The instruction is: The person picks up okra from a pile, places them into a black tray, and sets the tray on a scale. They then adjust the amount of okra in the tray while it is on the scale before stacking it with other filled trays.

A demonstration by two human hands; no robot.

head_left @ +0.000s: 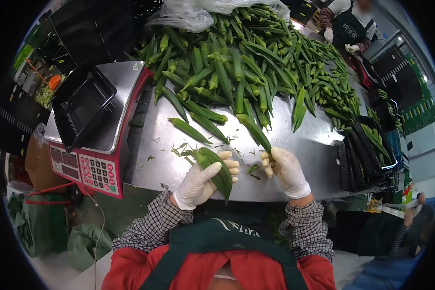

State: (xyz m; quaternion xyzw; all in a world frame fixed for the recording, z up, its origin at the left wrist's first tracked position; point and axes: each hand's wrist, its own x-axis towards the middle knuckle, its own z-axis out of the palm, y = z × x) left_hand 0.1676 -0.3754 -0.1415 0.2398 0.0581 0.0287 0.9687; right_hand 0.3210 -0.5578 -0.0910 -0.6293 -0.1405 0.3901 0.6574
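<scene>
My left hand (203, 181), in a white glove, is closed around okra pods (221, 175); at least two lie together, their tips pointing down towards me. My gloved right hand (286, 170) pinches the tip of a single okra pod (254, 131), whose stem end points away from me to the loose pods. Between and beyond my hands, small green trimmings (181, 149) lie on the metal table (150, 130). A large heap of okra (241, 67) covers the far part of the table, with a few single pods (189, 130) at its near edge.
At the left, a red weighing scale (99, 173) carries a black plastic tray (82, 106). Black trays (360, 157), one with okra, stand at the right edge. Clear plastic (183, 17) lies behind the heap. A gloved co-worker (348, 24) stands far right; another person (411, 217) is nearer.
</scene>
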